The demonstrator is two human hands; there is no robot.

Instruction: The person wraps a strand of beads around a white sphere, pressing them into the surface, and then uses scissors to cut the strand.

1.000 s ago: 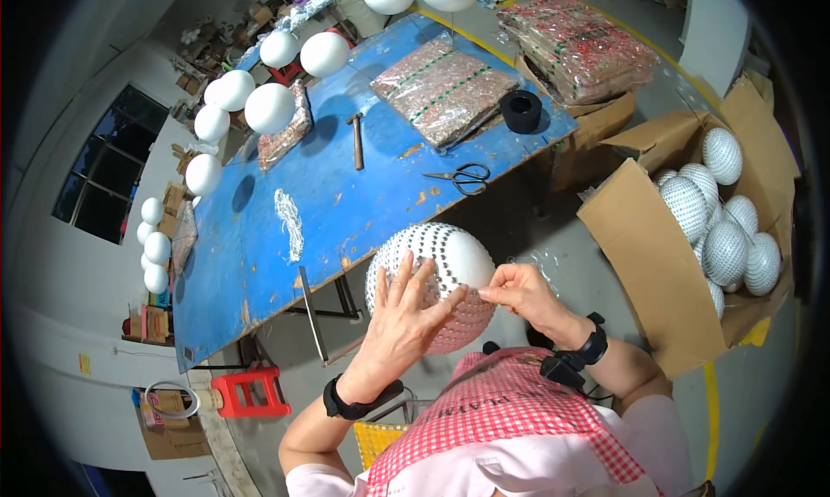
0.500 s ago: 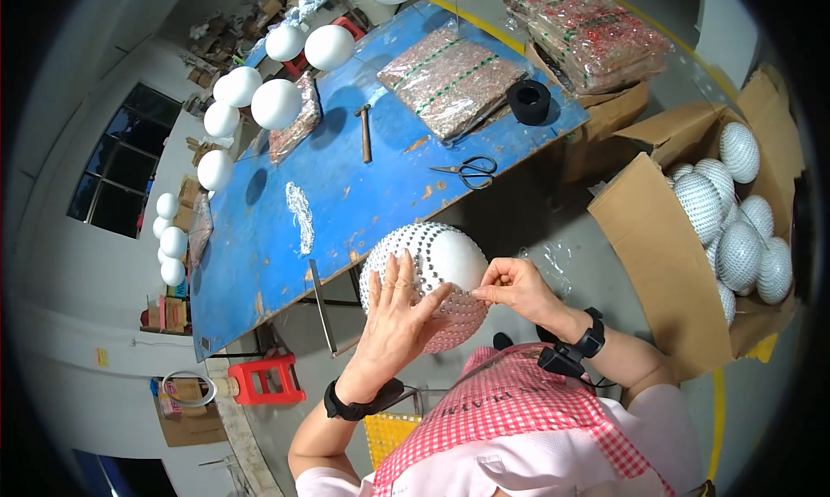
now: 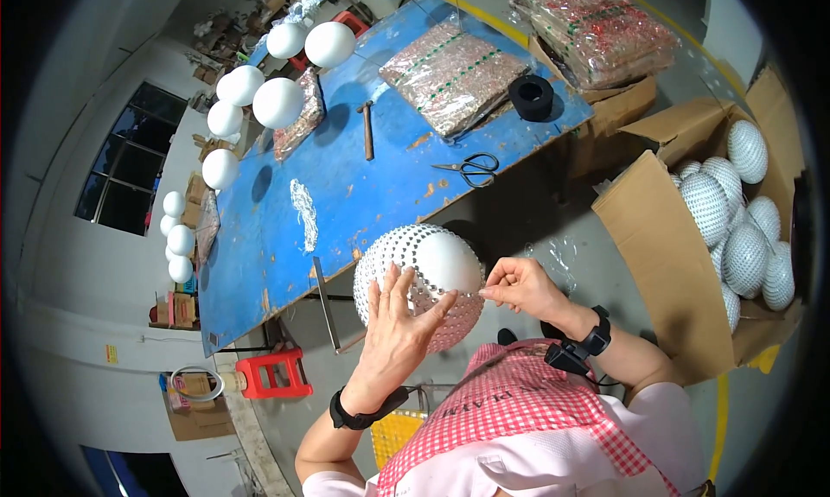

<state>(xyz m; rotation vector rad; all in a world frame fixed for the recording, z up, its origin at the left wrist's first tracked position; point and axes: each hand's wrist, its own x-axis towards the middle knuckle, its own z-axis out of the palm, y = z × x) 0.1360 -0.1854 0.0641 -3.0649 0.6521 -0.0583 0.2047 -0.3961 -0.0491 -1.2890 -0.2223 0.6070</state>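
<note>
Studded ball: the big round ball [image 3: 428, 268] sits just below the middle of the frame, between the near edge of the blue tabletop [image 3: 259, 255] and your checked apron [image 3: 510, 385]; what bears its weight cannot be told

Covering: silvery rows wrap much of what shows, leaving a smooth bare patch [image 3: 450, 262] toward the ball's upper right

Left hand: your left hand [image 3: 398, 324] lies over the lower left of the ball, fingers spread fairly wide and pressed on the rows, steadying it rather than closing round it

Right hand: your right hand [image 3: 529, 289] is at the ball's right edge, thumb and forefinger brought together in a pinch; whatever may be between them is too small to make out

Step in hand: this looks like fine fingertip work on the rows, close beside the bare patch

Next move: it would seem to call for a firm left hand and a light, exact pinch from the right, so that the ball does not roll and the rows stay even

Tools: scissors [image 3: 462, 168] and a hammer [image 3: 368, 134] lie on the tabletop, above the ball in the frame

Carton: the open box [image 3: 666, 264] at the right of the frame holds more studded balls [image 3: 743, 259]
</note>
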